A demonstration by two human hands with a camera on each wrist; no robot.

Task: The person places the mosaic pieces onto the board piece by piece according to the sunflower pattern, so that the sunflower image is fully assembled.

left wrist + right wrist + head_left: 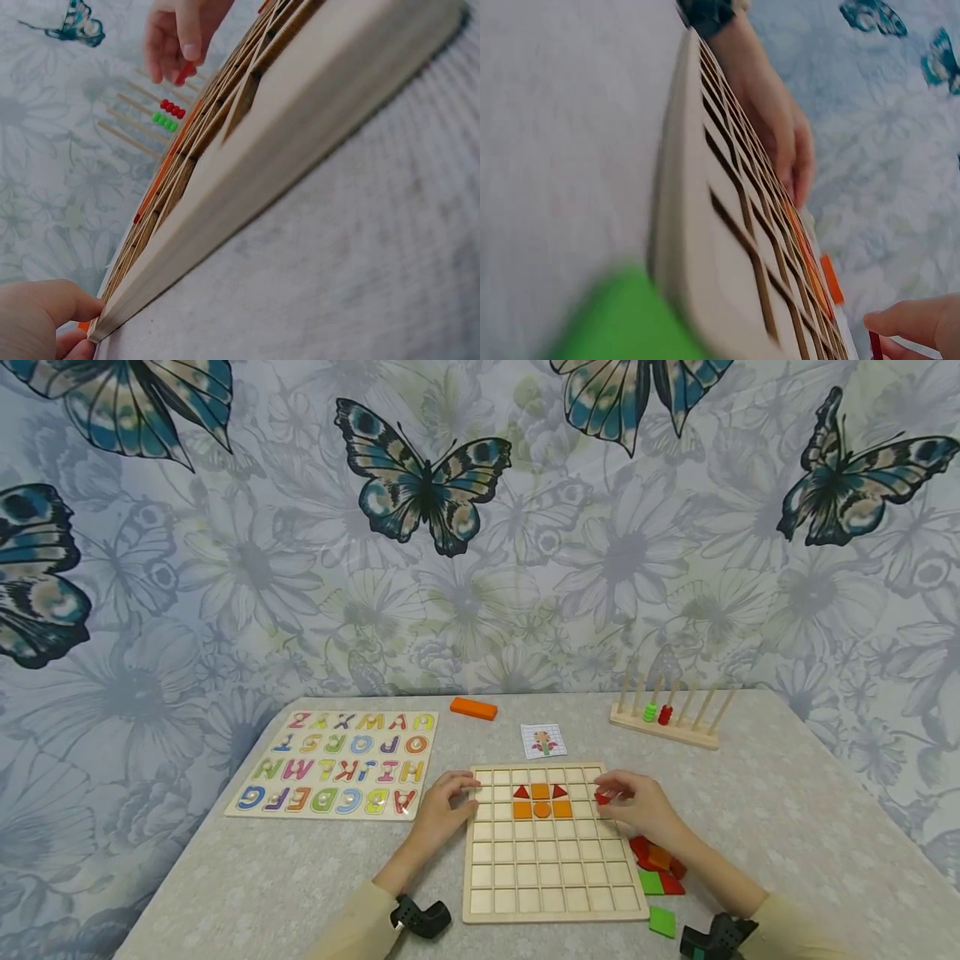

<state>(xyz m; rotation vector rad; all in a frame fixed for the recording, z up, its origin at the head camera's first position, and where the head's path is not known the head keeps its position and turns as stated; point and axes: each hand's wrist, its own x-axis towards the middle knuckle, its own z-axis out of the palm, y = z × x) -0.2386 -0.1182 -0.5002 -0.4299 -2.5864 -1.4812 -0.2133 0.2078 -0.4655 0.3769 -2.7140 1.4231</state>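
A wooden grid board (555, 917) lies before me. Touching its left edge near the far corner is my left hand (444, 806), thumb and fingers spread along the rim. My right hand (637, 802) pinches a small red tile (602, 797) over the board's far right side; the right wrist view shows the red tile (875, 345) edge-on between thumb and finger. Set in the upper cells are an orange circle (542, 810), orange squares (540, 791) and two red triangles (521, 792). Beneath my right forearm is a pile of red, orange and green tiles (651, 882).
A single green tile (662, 922) lies by the near right corner. Behind the board is a picture card (543, 741), with an orange block (473, 708) farther back. An alphabet board (330, 768) is at left; a pegged stand (667, 727) with green and red beads stands back right.
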